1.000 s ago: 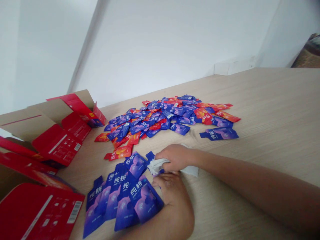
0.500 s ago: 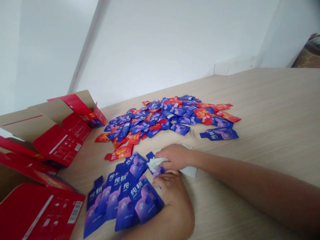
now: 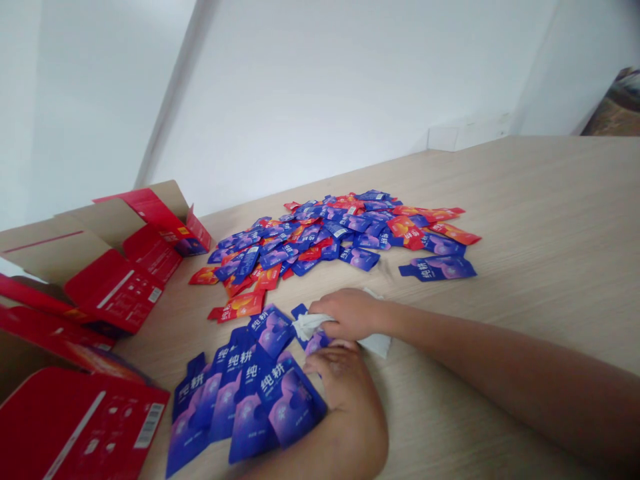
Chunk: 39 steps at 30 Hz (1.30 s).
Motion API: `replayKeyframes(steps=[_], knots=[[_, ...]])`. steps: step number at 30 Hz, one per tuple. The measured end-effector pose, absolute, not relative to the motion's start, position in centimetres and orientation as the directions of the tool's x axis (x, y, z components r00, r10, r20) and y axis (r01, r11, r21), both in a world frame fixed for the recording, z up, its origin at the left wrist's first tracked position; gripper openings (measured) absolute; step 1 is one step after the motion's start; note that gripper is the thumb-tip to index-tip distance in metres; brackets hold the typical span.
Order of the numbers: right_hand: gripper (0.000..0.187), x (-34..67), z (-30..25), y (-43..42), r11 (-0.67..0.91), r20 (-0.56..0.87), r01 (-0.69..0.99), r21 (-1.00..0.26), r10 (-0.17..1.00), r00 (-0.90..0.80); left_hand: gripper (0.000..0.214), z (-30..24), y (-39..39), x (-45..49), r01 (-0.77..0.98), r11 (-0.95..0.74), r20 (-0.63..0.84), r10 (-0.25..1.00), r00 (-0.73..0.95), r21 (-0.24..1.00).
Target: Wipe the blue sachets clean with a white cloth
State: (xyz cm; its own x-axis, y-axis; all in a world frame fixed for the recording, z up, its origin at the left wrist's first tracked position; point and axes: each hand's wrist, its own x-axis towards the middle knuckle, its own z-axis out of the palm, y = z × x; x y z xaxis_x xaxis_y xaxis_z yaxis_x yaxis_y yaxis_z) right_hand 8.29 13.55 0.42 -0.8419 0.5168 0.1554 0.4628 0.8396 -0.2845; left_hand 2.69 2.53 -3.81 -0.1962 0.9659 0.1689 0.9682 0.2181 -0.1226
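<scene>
My right hand (image 3: 350,311) is closed on a crumpled white tissue (image 3: 309,327), pressed against a blue-purple pouch (image 3: 316,343). Part of the tissue also sticks out behind that hand, over the table. My left hand (image 3: 336,373) grips the lower end of the same pouch, its fingers bent and partly hidden. Just left of my hands lie several overlapping blue pouches (image 3: 237,387), flat with their printed faces up. One more blue pouch (image 3: 271,330) sits at the top of that row.
A large heap of blue and red pouches (image 3: 320,230) spreads across the table toward the wall. One blue pouch (image 3: 440,268) lies apart on its right. Open red cardboard boxes (image 3: 95,407) stand along the left. The table (image 3: 530,220) is light wood.
</scene>
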Motion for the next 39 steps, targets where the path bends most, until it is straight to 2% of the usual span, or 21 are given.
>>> replayKeyframes(steps=[3, 9, 11, 17, 20, 27, 29, 35, 37, 39], knots=[[0.029, 8.4, 0.4, 13.6, 0.857, 0.168, 0.440, -0.269, 0.492, -0.854, 0.037, -3.9, 2.3, 2.6, 0.979, 0.181, 0.171, 0.972, -0.163, -0.097], [0.031, 9.0, 0.7, 14.0, 0.906, 0.139, 0.312, -0.287, 0.362, -0.922, 0.037, -4.1, 2.7, 2.8, 0.973, 0.198, 0.148, 0.972, -0.180, -0.115], [0.031, 8.9, 0.7, 14.0, 0.900, 0.131, 0.327, -0.289, 0.376, -0.917, 0.037, -4.1, 3.0, 2.9, 0.966, 0.219, 0.130, 0.971, -0.202, -0.136], [0.032, 8.3, 0.4, 13.6, 0.837, 0.148, 0.470, -0.279, 0.521, -0.840, 0.029, -3.6, 3.1, 3.0, 0.942, 0.249, 0.132, 0.966, -0.224, -0.226], [0.032, 8.3, 0.4, 13.6, 0.832, 0.151, 0.473, -0.290, 0.527, -0.836, 0.033, -3.0, 2.7, 2.9, 0.928, 0.247, 0.148, 0.966, -0.213, -0.279], [0.030, 9.0, 0.8, 14.1, 0.897, 0.125, 0.300, -0.324, 0.355, -0.926, 0.030, -2.5, 2.7, 2.9, 0.903, 0.236, 0.146, 0.970, -0.195, -0.359], [0.030, 9.0, 0.8, 14.0, 0.894, 0.123, 0.315, -0.319, 0.369, -0.921, 0.030, -2.5, 2.9, 2.9, 0.898, 0.237, 0.138, 0.970, -0.199, -0.371], [0.033, 8.4, 0.4, 13.8, 0.828, 0.154, 0.483, -0.285, 0.537, -0.830, 0.035, -1.4, 2.4, 2.8, 0.878, 0.209, 0.143, 0.976, -0.162, -0.430], [0.034, 8.4, 0.3, 13.9, 0.828, 0.153, 0.485, -0.282, 0.538, -0.829, 0.036, -1.2, 2.2, 2.7, 0.862, 0.200, 0.146, 0.978, -0.148, -0.466], [0.033, 8.5, 0.4, 14.0, 0.846, 0.156, 0.453, -0.283, 0.506, -0.848, 0.035, -1.3, 2.1, 2.6, 0.877, 0.196, 0.154, 0.978, -0.142, -0.438]])
